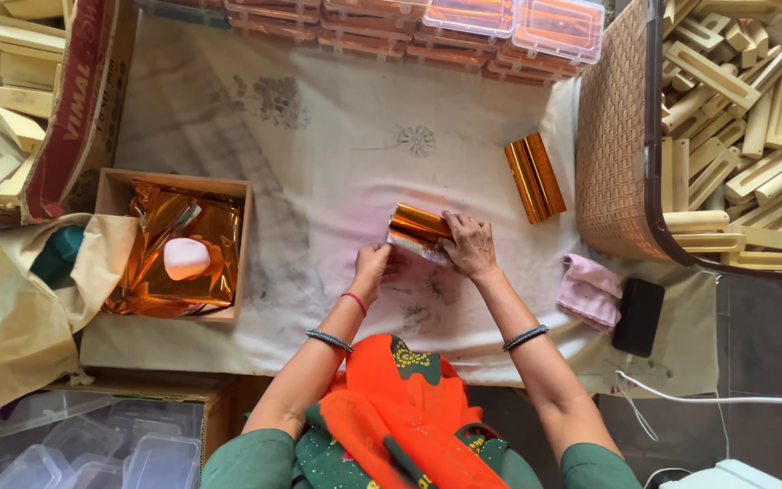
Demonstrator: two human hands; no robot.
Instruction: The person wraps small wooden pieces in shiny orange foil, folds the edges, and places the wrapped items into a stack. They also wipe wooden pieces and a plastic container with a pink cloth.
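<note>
Covering most of the work surface: white printed cloth point(337, 163). Woven basket point(617, 136) w/ pale wooden blocks at its right edge, cardboard box point(74, 109) of same blocks at top-left corner. Open wooden tray point(115, 195) w/ crumpled gold foil near left edge. Finished gold-wrapped piece point(534, 177) right of centre, apart from hands. Foil-wrapped block point(416, 228) at cloth centre: left hand point(371, 267) pinches its lower-left foil edge, right hand point(468, 244) pressed closed on its right end.
</note>
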